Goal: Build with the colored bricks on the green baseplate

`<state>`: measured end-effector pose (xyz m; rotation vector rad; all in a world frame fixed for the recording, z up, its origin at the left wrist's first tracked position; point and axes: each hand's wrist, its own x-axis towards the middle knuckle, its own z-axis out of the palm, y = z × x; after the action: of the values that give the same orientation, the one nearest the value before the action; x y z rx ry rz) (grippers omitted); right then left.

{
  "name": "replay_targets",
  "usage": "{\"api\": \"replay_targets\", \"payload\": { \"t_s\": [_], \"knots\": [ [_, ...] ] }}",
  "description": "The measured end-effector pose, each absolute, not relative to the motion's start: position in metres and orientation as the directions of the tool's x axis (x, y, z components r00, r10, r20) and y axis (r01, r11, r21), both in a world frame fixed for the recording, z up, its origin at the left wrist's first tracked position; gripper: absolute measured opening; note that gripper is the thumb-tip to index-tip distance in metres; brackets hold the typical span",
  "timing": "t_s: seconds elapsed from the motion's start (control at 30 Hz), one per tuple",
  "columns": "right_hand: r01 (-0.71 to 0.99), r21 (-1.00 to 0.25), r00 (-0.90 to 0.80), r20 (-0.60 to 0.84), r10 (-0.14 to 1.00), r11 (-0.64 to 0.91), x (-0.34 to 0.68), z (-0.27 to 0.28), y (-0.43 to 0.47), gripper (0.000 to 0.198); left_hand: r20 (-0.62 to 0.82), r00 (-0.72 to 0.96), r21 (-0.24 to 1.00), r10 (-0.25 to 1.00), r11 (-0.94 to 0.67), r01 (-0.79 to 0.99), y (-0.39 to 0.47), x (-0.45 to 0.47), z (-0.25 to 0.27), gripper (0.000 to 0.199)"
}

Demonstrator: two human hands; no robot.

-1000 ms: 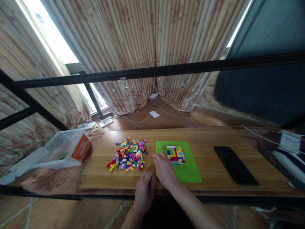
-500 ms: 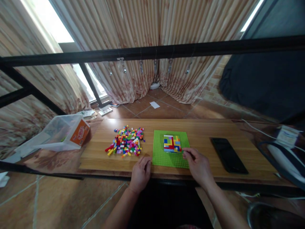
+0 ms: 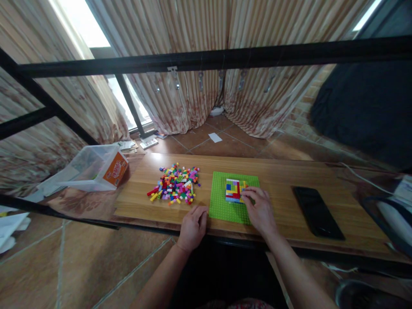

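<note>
A low, square build of coloured toy bricks (image 3: 232,193) sits on a green studded baseplate (image 3: 222,212). My right hand (image 3: 260,210) reaches over the plate from the right, thumb and fingers pinched together at the build's right side. Its fingers cover part of the build, and whatever is between the fingertips is too small to make out. At the table's front edge, beside the plate's lower left corner, my left hand (image 3: 192,228) rests with curled fingers and nothing visible in them. Left of the plate lies a loose pile of small mixed-colour bricks (image 3: 178,183).
The wooden tabletop (image 3: 135,189) carries a black phone (image 3: 317,212) on the right. Beyond its left end stands a clear plastic box (image 3: 93,169) with an orange label. A black metal rail (image 3: 193,61) crosses in front of the curtains.
My right hand has moved up and inward from the build's lower right corner onto its right side. My left hand stays by the plate's corner. The camera view has shifted slightly.
</note>
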<state>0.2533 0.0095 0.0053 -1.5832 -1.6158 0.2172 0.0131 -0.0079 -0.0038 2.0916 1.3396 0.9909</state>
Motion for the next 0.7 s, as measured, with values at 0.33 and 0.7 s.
{"api": "replay_targets", "payload": {
  "t_s": [0.33, 0.7],
  "knots": [
    [0.75, -0.624, 0.128, 0.461, 0.878, 0.218, 0.2527, 0.0012, 0.0106, 0.023, 0.289, 0.277, 0.715, 0.916, -0.399, 0.574, -0.0093, 0.0133, -0.002, 0.018],
    [0.525, -0.848, 0.367, 0.306, 0.878, 0.076, 0.247, -0.0021, 0.0165, 0.011, 0.292, 0.283, 0.72, 0.914, -0.405, 0.564, -0.0089, 0.0127, -0.0025, 0.019]
  ]
}}
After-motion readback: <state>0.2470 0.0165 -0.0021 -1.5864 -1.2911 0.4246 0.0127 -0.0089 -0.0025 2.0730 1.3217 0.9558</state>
